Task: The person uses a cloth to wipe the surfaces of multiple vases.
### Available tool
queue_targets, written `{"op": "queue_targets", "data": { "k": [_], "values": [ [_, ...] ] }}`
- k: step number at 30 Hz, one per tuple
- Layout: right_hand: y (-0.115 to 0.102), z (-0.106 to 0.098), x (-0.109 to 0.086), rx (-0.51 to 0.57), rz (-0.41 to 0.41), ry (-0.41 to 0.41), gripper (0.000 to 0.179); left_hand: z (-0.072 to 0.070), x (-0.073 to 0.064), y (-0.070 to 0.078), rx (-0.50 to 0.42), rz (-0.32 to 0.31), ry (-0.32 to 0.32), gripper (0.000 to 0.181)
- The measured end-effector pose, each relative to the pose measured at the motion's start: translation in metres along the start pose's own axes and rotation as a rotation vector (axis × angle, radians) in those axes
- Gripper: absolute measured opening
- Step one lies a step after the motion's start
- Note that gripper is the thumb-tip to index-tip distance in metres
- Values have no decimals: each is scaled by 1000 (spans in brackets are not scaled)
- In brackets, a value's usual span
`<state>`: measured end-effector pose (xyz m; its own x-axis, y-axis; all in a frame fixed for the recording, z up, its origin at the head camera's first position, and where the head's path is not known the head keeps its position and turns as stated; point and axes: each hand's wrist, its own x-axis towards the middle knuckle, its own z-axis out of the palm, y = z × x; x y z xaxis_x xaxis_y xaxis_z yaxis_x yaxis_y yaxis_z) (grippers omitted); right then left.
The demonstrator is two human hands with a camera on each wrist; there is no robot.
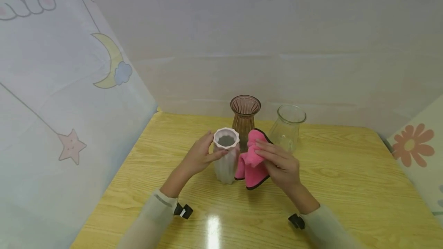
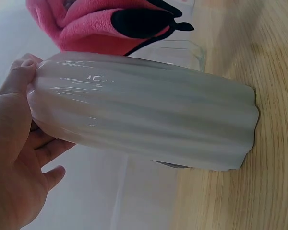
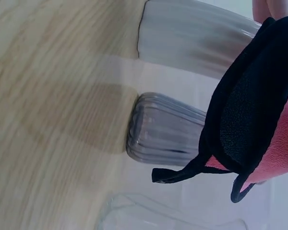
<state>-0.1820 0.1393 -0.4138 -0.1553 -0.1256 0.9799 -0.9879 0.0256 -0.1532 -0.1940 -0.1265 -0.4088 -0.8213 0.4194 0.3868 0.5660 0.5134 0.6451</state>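
Holding the white vase (image 1: 225, 167) just below its rim, our left hand (image 1: 198, 158) has the thumb across the near side and the fingers round the left and far sides. The vase is upright, its long axis vertical, its mouth facing up; its base appears to meet the tabletop (image 1: 349, 172), roughly midway between the left and right edges and well in from the far edge. Our right hand (image 1: 282, 164) pinches the pink cloth (image 1: 257, 176), bunched at the top, with its dark-trimmed lower part hanging loose.

As we judge it, the relation that counts is sideways: the vase lies to the left of the cloth grip, and the bunched part is nearly level with the vase's upper body. The cloth's left fold comes right beside the vase wall; we cannot tell whether they touch. Our left hand is the nearer one, already on the vase, on the side away from the cloth, so the right side of the wall is free of fingers.

Farther out, the purple vase (image 1: 243, 123) stands behind the white one, toward the tabletop's far edge. The clear vase (image 1: 288, 135) stands to its right, beyond our right hand, also near that edge.
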Motion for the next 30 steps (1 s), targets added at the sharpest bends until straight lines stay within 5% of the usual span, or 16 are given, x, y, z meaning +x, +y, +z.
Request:
{"op": "queue_targets", "data": {
  "k": [9,18,30],
  "values": [
    [12,12,-12,-36,18,-65,16,4,1,4,-5,-11,-21,51],
    [22,18,-22,-62,-5,-93,18,4,2,0,25,115,11,53],
    [25,19,-34,-111,-18,-131,19,3,0,1,-14,54,-11,53]
  ]
}}
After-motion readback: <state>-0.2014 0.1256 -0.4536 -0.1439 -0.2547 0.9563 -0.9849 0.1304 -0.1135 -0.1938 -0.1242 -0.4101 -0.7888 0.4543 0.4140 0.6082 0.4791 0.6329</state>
